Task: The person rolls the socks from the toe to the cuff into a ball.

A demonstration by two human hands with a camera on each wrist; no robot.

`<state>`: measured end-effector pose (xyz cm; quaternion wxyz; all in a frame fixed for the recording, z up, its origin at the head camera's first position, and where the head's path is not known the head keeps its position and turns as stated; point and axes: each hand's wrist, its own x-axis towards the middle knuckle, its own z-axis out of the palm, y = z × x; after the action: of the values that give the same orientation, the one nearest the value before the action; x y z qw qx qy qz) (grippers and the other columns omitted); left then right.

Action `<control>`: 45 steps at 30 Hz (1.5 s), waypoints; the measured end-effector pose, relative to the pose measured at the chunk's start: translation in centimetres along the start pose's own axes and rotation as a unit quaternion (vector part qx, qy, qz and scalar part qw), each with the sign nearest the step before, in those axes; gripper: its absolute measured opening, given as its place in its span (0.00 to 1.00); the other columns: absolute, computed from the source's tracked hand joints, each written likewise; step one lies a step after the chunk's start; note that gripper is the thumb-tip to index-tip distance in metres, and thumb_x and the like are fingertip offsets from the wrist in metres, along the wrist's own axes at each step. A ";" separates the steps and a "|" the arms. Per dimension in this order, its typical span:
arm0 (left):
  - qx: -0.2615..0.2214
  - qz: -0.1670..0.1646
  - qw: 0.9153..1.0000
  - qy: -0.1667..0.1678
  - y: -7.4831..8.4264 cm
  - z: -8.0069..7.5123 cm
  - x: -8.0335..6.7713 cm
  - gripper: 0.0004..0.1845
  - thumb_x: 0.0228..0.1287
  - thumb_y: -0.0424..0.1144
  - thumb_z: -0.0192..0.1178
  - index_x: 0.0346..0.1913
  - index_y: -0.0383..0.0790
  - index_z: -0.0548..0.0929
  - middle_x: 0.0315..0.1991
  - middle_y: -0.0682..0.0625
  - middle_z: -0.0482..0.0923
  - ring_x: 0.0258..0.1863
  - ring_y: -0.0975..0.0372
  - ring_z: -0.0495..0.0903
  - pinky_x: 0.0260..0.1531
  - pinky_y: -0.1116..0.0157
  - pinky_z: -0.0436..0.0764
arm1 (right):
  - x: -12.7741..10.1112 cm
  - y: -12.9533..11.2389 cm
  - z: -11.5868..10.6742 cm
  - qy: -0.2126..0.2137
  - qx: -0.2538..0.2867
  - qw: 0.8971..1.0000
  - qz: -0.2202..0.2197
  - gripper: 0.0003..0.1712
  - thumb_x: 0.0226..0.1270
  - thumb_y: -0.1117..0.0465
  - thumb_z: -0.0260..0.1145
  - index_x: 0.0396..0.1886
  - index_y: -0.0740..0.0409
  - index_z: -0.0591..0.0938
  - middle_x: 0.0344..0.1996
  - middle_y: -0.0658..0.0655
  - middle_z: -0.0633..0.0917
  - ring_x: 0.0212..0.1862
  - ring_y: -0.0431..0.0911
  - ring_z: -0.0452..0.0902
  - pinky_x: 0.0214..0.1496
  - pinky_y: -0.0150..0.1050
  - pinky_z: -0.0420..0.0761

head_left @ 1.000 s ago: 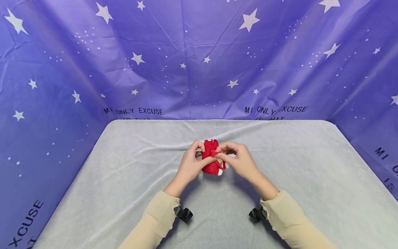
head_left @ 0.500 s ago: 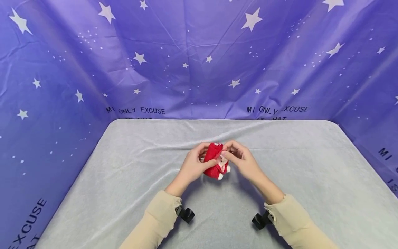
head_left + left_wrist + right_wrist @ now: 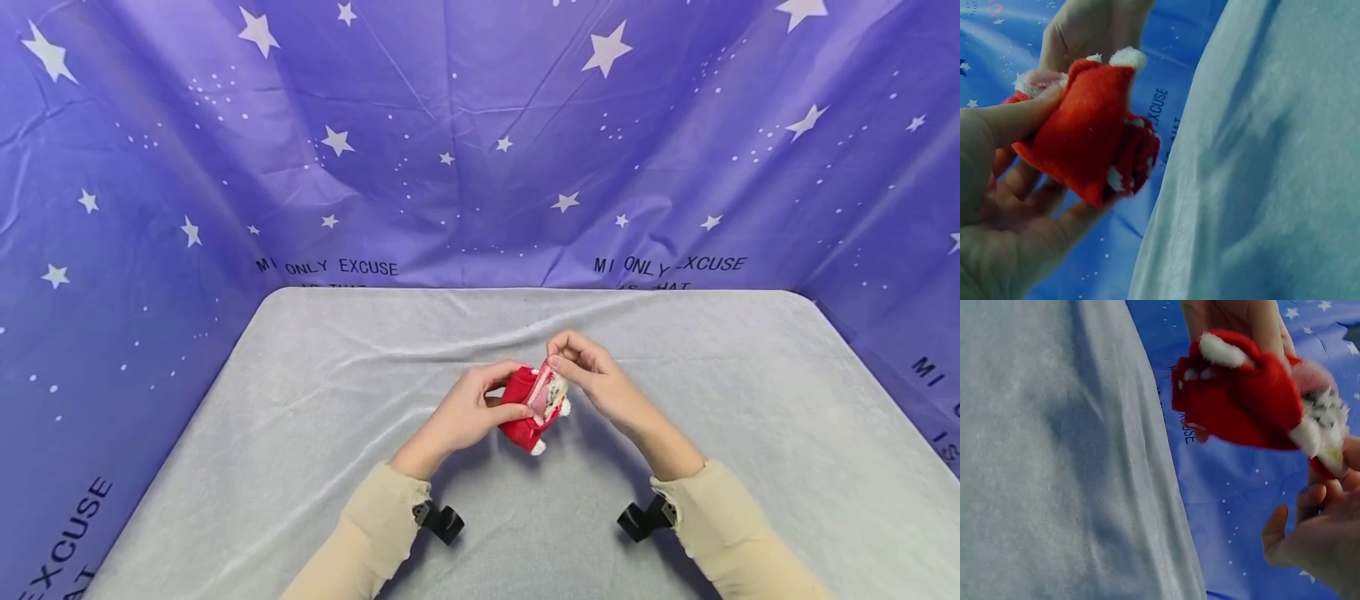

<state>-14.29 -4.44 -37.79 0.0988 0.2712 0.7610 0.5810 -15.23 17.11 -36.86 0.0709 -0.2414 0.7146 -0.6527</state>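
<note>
The left hand (image 3: pixel 468 412) and right hand (image 3: pixel 600 383) both pinch the red fabric item (image 3: pixel 528 408), held above the table (image 3: pixel 300 433), its pale lining partly exposed, turning apparently incomplete.

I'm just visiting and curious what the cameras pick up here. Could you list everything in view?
Red fabric item: one, red with white fluffy trim and a pale pinkish part, held between both hands above the middle of the table.
Table cover: one, light grey, wrinkled cloth over the whole tabletop.
Backdrop: one, purple-blue cloth with white stars and black lettering, behind and on both sides of the table.
Wrist cameras: two, black, one under each wrist.
Sleeves: two, beige, on both forearms.
Left hand: one, grips the red body of the item.
Right hand: one, pinches the item's pale upper edge.
</note>
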 end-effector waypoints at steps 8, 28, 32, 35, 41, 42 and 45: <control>-0.076 0.043 0.995 0.043 1.8 0.5 -0.6 0.19 0.53 0.24 0.70 0.51 0.31 0.84 0.49 0.38 0.80 0.47 0.67 0.78 0.41 0.66 0.87 | 0.2 1.0 0.0 -0.092 0.192 0.977 -0.014 0.14 0.77 0.68 0.50 0.37 0.47 0.78 0.34 0.42 0.78 0.38 0.33 0.73 0.40 0.26 0.76; -0.080 0.004 0.990 0.119 1.6 -1.1 -0.5 0.22 0.56 0.25 0.69 0.55 0.31 0.80 0.47 0.37 0.84 0.45 0.64 0.81 0.57 0.61 0.78 | -1.1 -0.2 1.7 0.080 -0.111 0.976 -0.168 0.16 0.59 0.75 0.66 0.45 0.57 0.84 0.47 0.55 0.83 0.51 0.41 0.76 0.57 0.31 0.76; -0.177 -0.055 0.974 0.133 1.7 -1.5 -0.4 0.21 0.58 0.23 0.65 0.55 0.31 0.76 0.46 0.45 0.82 0.43 0.65 0.82 0.43 0.66 0.85 | -1.1 -0.4 1.3 0.047 -0.271 0.931 -0.241 0.18 0.52 0.70 0.75 0.43 0.54 0.85 0.48 0.54 0.83 0.55 0.43 0.74 0.62 0.33 0.72; -0.265 -0.077 0.948 0.159 1.7 -1.5 -0.1 0.19 0.60 0.21 0.60 0.53 0.34 0.75 0.45 0.51 0.80 0.42 0.65 0.83 0.38 0.66 0.87 | -0.9 -0.6 1.3 0.048 -0.309 0.916 -0.251 0.11 0.56 0.67 0.74 0.37 0.52 0.84 0.45 0.51 0.84 0.52 0.44 0.75 0.61 0.34 0.72; -0.423 -0.077 0.862 0.268 1.8 -1.4 0.7 0.16 0.66 0.21 0.53 0.50 0.42 0.74 0.49 0.50 0.76 0.46 0.62 0.81 0.40 0.66 0.86 | -0.6 -0.6 2.3 0.034 -0.319 0.892 -0.320 0.02 0.64 0.65 0.67 0.32 0.56 0.81 0.43 0.53 0.86 0.51 0.48 0.79 0.63 0.35 0.74; -0.437 -0.084 0.853 0.273 1.8 -1.3 0.8 0.15 0.67 0.22 0.52 0.52 0.41 0.73 0.50 0.49 0.75 0.46 0.61 0.80 0.40 0.66 0.86 | -0.6 -0.4 2.6 0.041 -0.326 0.885 -0.330 0.02 0.63 0.66 0.67 0.33 0.57 0.80 0.42 0.53 0.86 0.51 0.48 0.79 0.62 0.35 0.75; -0.462 -0.109 0.839 0.266 1.8 -0.4 0.8 0.17 0.72 0.25 0.49 0.60 0.39 0.67 0.59 0.44 0.71 0.54 0.57 0.78 0.45 0.64 0.86 | -0.2 0.4 3.3 0.088 -0.354 0.870 -0.332 0.06 0.60 0.70 0.67 0.34 0.59 0.79 0.40 0.55 0.85 0.47 0.49 0.78 0.56 0.37 0.76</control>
<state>-14.62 -4.02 -35.84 0.0690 -0.0552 0.4257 0.9005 -13.78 14.19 -37.72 -0.3032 -0.4151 0.7790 -0.3591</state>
